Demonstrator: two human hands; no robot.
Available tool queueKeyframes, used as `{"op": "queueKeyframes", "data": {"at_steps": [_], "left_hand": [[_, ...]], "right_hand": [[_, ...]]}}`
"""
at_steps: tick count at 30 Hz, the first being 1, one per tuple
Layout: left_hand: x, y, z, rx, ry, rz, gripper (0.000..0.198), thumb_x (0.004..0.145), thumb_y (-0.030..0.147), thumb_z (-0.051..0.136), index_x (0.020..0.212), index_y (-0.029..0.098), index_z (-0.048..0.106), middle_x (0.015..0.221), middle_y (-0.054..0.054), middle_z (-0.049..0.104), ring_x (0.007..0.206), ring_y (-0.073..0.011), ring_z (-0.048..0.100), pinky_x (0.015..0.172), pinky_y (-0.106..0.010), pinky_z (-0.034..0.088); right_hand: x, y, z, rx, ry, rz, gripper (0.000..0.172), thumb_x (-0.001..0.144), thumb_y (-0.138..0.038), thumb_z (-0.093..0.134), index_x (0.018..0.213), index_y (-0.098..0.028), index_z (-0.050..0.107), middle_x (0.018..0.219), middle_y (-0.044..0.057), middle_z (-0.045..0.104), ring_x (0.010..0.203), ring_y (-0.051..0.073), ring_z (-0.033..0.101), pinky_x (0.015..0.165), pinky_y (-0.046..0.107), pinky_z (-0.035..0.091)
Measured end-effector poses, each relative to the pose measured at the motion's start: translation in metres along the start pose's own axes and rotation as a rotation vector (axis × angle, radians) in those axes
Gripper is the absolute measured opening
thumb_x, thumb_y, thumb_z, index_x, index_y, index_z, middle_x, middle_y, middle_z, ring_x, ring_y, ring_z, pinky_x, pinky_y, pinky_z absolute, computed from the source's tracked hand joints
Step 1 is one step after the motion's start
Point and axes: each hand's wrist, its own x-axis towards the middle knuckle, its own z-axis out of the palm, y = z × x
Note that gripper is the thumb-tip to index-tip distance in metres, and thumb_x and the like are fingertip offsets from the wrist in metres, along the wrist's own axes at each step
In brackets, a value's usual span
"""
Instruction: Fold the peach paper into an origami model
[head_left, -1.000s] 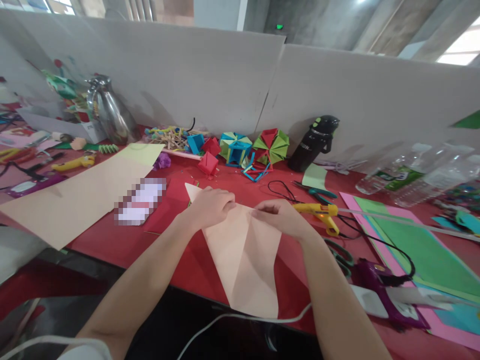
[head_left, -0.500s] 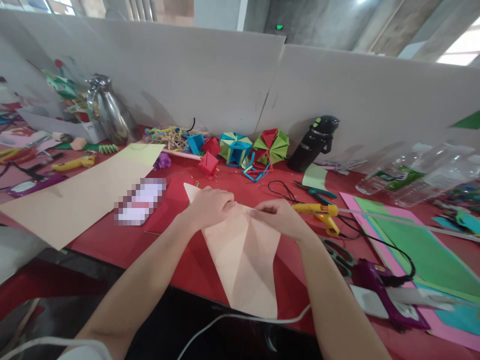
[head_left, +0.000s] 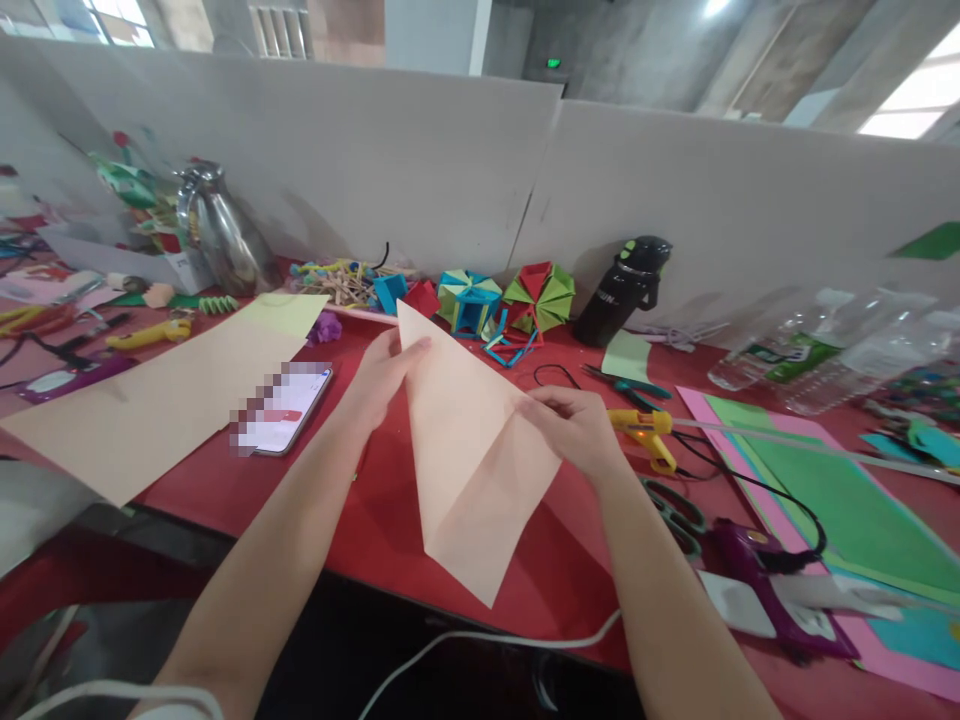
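Observation:
Between my hands is a cream sheet of paper [head_left: 465,450], creased and partly folded, with a pointed corner standing up at its far left. My left hand [head_left: 386,375] pinches its left edge just below that corner, thumb on top. On the other side my right hand [head_left: 574,425] grips the upper right edge between thumb and fingers. The paper is tilted, its lower end hanging over the red tabletop [head_left: 382,540]. Left of my left hand lies a phone [head_left: 289,410] with a lit screen. A yellow glue gun [head_left: 645,430] is close to my right hand.
Folded paper models [head_left: 469,300] and a black bottle [head_left: 622,290] stand along the partition. Scissors [head_left: 679,515], a purple tool [head_left: 780,590] and coloured sheets [head_left: 840,490] are on the right. A large cream sheet [head_left: 150,410] and a steel jug [head_left: 225,235] are on the left.
My left hand has moved left and now holds the paper near its pointed corner. The paper has been lifted and turned, its corner rising. My right hand keeps its grip, slightly further right.

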Motion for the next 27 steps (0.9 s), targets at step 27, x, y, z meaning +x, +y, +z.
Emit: {"op": "queueKeyframes", "data": {"at_steps": [27], "left_hand": [[0.011,0.017,-0.002,-0.173,0.094,0.146,0.037,0.065,0.035,0.080,0.094,0.016,0.067,0.088,-0.008,0.072,0.082,-0.0214,0.069,0.069,-0.032,0.055]], "right_hand": [[-0.006,-0.028,-0.019,-0.277,0.059,-0.148,0.028,0.082,-0.045,0.065,0.072,-0.018,0.068,0.071,0.004,0.067,0.066,0.018,0.058,0.058,0.027,0.043]]}}
